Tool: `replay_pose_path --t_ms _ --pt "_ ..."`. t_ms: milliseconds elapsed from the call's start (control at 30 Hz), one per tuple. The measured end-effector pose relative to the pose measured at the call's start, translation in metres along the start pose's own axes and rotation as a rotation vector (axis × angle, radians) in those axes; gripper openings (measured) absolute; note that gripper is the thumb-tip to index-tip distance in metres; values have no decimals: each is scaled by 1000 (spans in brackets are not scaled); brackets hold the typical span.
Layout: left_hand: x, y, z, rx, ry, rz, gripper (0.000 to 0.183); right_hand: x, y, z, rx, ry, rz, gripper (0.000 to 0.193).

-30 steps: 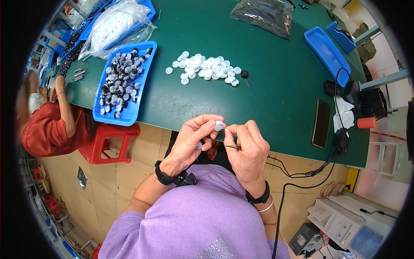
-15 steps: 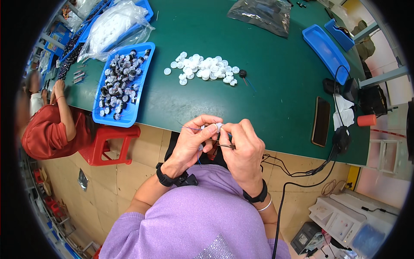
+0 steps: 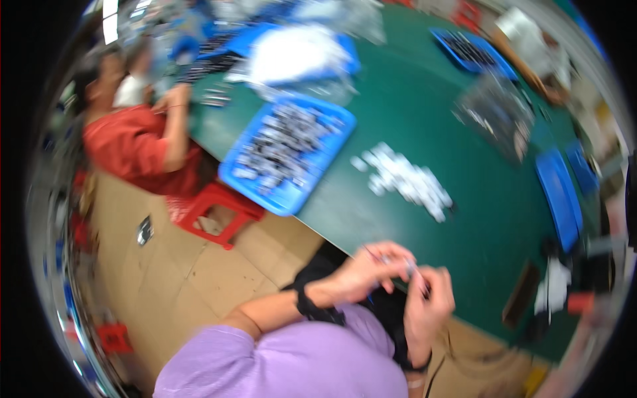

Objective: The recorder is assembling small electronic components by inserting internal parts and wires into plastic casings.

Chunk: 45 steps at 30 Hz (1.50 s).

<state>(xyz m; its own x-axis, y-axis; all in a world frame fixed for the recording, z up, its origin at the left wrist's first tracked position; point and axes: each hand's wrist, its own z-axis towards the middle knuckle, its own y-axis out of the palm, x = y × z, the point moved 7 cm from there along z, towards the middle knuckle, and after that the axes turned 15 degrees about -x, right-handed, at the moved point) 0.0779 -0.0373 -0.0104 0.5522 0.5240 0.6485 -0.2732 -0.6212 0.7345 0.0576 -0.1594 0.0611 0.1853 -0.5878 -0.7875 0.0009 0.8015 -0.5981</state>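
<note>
Above the near edge of the green table, my left hand (image 3: 369,273) pinches a small white plastic part (image 3: 409,267) between thumb and fingers. A thin dark wire sticks out past the left fingers. My right hand (image 3: 428,306) is closed right beside it, with something dark and narrow in its fingers; blur hides what it is. Beyond my hands, a loose pile of white plastic caps (image 3: 401,178) lies on the table. To the left stands a blue tray (image 3: 285,207) full of small clear-and-black parts with wires.
A co-worker in red (image 3: 136,149) sits at the left by a red stool (image 3: 229,211). Another person's arm (image 3: 524,56) rests at the far right. Also there are a clear bag of white parts (image 3: 295,56), a grey bag (image 3: 497,113), a blue tray (image 3: 561,199) and a phone (image 3: 521,293).
The whole view has swung to the left and blurred, so the table and trays appear shifted right and tilted. Both hands stay together at the white part.
</note>
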Motion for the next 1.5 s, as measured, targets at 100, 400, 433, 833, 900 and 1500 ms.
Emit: replay_pose_path --t_ms 100,400,433,833,900,1500 --pt "-16 -12 6 -85 81 58 21 -6 7 1 12 -28 3 5" --pt "-6 -16 -4 -39 124 22 23 10 23 3 -61 109 229 8" --pt "-7 -16 -2 -39 113 19 23 11 20 3 -70 98 181 9" --pt "-2 -19 1 -41 49 -129 19 13 15 20 -106 11 176 7" --pt "-8 -21 2 -19 -2 -119 19 14 13 19 -96 22 164 8" --pt "-13 -20 0 -7 -17 -132 19 12 10 13 -85 -36 78 12"
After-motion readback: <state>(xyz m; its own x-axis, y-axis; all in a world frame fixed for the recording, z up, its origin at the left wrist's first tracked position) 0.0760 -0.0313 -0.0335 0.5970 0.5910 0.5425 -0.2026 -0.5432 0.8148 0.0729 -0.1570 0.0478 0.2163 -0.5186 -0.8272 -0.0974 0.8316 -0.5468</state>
